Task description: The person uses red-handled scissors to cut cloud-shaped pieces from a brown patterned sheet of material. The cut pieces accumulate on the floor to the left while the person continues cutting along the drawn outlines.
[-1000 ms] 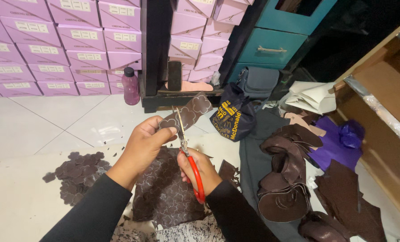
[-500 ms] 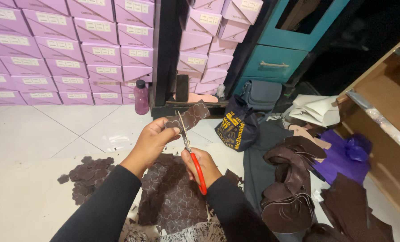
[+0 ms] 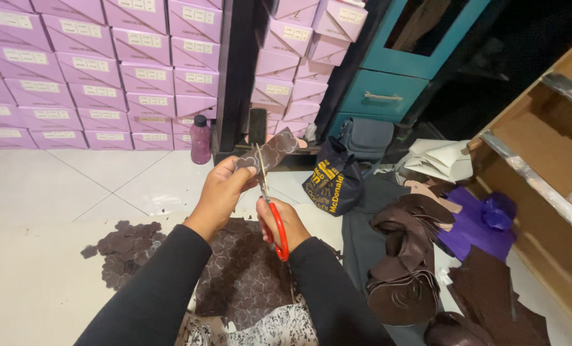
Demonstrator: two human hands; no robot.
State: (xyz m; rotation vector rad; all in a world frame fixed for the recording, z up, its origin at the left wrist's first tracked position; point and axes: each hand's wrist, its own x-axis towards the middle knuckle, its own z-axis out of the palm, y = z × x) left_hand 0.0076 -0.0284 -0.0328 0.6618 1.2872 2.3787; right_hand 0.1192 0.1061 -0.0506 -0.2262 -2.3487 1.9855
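Gripping red-handled scissors (image 3: 270, 204), the right hand (image 3: 286, 221) points the blades up into a small brown patterned leather piece (image 3: 270, 152). Left hand (image 3: 220, 192) pinches that piece tight, up in the air above the lap. Below lies a big brown leather sheet (image 3: 244, 279). Cut scraps (image 3: 127, 247) sit to the left, on the floor. Curled leather strips (image 3: 408, 256) pile up to the right.

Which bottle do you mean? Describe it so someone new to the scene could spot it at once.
Start at the wall of stacked pink boxes at the back left. Follow its bottom row right to the dark upright post. The small purple plastic bottle with a black cap stands upright on the white tiled floor there, the only round, standing thing beside flat boxes.
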